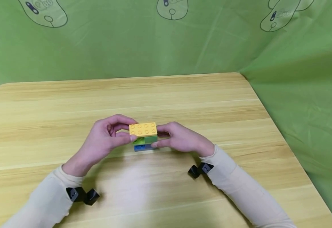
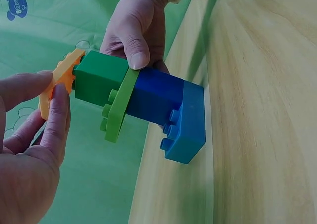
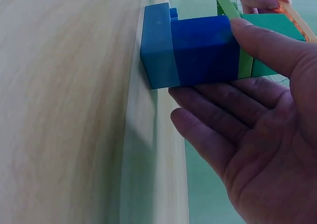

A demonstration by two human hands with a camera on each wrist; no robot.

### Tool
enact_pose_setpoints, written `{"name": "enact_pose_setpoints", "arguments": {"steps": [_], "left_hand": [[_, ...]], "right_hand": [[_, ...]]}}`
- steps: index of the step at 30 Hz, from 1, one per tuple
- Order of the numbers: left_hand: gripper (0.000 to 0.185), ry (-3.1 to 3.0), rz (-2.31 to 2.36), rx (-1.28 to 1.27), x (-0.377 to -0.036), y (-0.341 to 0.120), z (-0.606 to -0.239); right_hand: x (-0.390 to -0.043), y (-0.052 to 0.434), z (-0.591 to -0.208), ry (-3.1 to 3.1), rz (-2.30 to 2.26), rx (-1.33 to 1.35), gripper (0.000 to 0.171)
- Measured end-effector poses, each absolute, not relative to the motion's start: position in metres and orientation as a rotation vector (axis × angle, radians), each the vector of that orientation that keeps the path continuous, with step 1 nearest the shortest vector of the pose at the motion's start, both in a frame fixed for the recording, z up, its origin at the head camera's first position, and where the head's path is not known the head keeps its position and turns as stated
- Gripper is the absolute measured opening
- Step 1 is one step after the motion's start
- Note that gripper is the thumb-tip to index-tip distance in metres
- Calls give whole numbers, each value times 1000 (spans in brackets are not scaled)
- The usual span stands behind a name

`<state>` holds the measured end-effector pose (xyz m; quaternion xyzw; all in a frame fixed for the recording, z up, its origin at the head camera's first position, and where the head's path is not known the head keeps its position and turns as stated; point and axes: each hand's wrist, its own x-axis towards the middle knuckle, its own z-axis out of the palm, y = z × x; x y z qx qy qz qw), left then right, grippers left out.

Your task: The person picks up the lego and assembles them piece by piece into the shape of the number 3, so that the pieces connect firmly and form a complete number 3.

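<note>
Both hands, left hand (image 1: 106, 136) and right hand (image 1: 180, 139), pinch the brick stack (image 1: 144, 136) standing between them on the table (image 1: 183, 98).

A light wooden table with a pale yellow grain and rounded far corners (image 1: 211, 95) carries everything here, its planks running left to right. Standing directly on its top, near the middle, is a small stack of plastic building bricks (image 1: 144, 139). The stack's lowest piece, a flat light-blue studded brick (image 2: 190, 125), rests on the wood; above it sit a dark-blue block (image 3: 200, 50), a thin lime-green plate (image 2: 119, 107), a green block (image 2: 96, 80) and a flat orange-yellow studded plate (image 1: 143, 129) on top.
</note>
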<state>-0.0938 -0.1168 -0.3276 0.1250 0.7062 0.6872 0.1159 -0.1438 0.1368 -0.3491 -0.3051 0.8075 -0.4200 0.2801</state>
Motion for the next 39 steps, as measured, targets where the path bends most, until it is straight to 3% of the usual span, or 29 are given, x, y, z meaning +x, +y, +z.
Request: {"name": "enact_pose_setpoints", "arguments": {"steps": [17,26,32,39], "left_hand": [[32,2196,1906,356,-95,-115,-322],[32,2240,1856,356,-95,-115,-318],[31,2247,1839,351,-96,-115,-317],[31,2246,1836,356,-97,-115,-317]], "right_hand": [[-144,137,-347,2188,-1091,-836,42],[-140,144,-343,2283,-1242,-907,57],[-137,145,-339,2220,-1513,-1069,45],[-135,141,-340,2130,-1650,-1038,37]]}}
